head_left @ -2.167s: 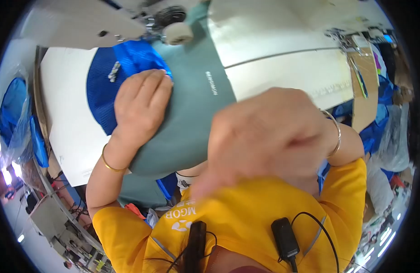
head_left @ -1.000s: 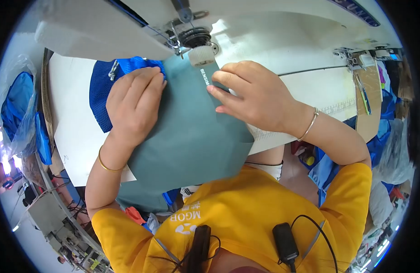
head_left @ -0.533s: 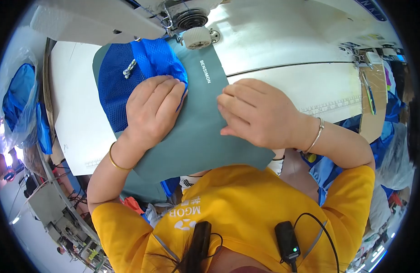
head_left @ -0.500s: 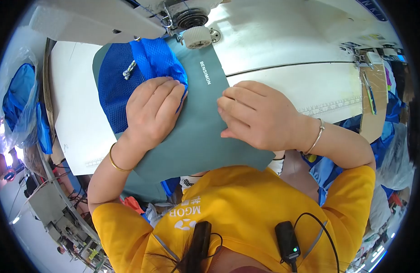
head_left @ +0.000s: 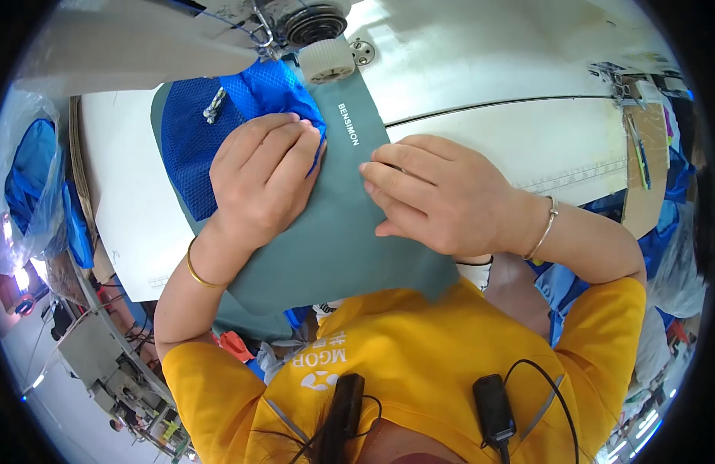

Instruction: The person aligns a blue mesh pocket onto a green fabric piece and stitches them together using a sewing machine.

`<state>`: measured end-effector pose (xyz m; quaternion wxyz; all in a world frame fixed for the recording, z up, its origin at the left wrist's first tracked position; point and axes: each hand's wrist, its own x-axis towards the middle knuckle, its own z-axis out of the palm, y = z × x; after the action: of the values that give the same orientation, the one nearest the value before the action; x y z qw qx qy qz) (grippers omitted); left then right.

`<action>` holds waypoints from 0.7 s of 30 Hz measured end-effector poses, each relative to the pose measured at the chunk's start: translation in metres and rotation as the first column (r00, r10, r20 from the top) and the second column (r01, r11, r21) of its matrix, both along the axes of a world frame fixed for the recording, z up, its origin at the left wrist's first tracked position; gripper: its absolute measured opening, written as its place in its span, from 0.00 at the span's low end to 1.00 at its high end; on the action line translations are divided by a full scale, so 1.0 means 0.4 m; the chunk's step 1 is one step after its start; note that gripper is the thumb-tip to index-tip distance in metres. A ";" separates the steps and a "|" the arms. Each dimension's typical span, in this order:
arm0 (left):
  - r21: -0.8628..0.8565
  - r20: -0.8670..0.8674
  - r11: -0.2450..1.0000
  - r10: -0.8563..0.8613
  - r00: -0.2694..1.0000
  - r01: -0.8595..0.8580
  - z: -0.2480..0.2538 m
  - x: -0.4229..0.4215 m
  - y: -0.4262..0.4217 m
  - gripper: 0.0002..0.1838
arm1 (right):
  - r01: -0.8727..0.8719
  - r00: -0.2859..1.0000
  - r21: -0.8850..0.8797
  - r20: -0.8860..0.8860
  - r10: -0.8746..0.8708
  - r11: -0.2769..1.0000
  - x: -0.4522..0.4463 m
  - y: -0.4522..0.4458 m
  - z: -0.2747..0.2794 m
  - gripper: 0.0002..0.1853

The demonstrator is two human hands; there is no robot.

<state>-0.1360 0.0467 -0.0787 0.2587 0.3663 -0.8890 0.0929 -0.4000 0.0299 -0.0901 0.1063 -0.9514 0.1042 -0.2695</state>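
Note:
A dark green fabric panel (head_left: 326, 255) with white "BENSIMON" lettering lies under the sewing machine head (head_left: 315, 35). On its upper left rests a blue mesh piece (head_left: 191, 139) with a shiny blue fabric band (head_left: 276, 93) and a knotted cord (head_left: 214, 105). My left hand (head_left: 265, 174) is closed at the edge of the blue band, with its fingertips pressing the band against the green panel. My right hand (head_left: 431, 193) has its fingers curled together at the right edge of the green panel, gripping it. The needle area is mostly hidden behind the machine head.
The white machine table (head_left: 512, 143) carries a printed ruler near its right front. A cardboard piece (head_left: 648, 170) with pens lies at the right. Plastic bags with blue fabric (head_left: 32, 170) hang at the left, and more blue fabric lies at the right.
My right hand has shifted slightly left with the green panel's edge. The panel's lower right corner has swung down a little. My left hand stays on the blue band.

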 end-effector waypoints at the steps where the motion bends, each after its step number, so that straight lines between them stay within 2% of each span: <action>1: 0.039 -0.011 0.999 0.010 1.000 -0.009 0.005 0.000 0.003 0.19 | -0.001 1.000 0.002 -0.001 0.001 1.000 0.000 -0.001 0.000 0.20; 7: 0.150 0.052 0.987 0.049 0.997 -0.057 0.023 -0.003 0.030 0.21 | -0.002 1.000 0.030 0.008 0.002 1.000 -0.004 -0.001 0.002 0.21; 14: 0.096 0.088 0.993 0.063 0.994 -0.071 0.007 0.001 0.037 0.22 | -0.002 1.000 0.023 -0.005 0.002 1.000 -0.004 -0.003 0.002 0.22; 16: -0.004 0.102 0.998 0.064 0.993 -0.064 -0.006 0.004 0.030 0.16 | -0.003 1.000 0.030 0.010 0.002 1.000 -0.001 -0.003 0.003 0.23; 21: 0.063 0.102 0.996 0.059 0.993 -0.066 0.004 0.006 0.031 0.17 | -0.009 1.000 0.022 -0.013 0.010 1.000 -0.006 -0.008 0.000 0.25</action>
<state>-0.1336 0.0593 -0.0771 0.1983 0.3971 -0.8916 0.0895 -0.4025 0.0268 -0.0902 0.1173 -0.9524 0.1033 -0.2618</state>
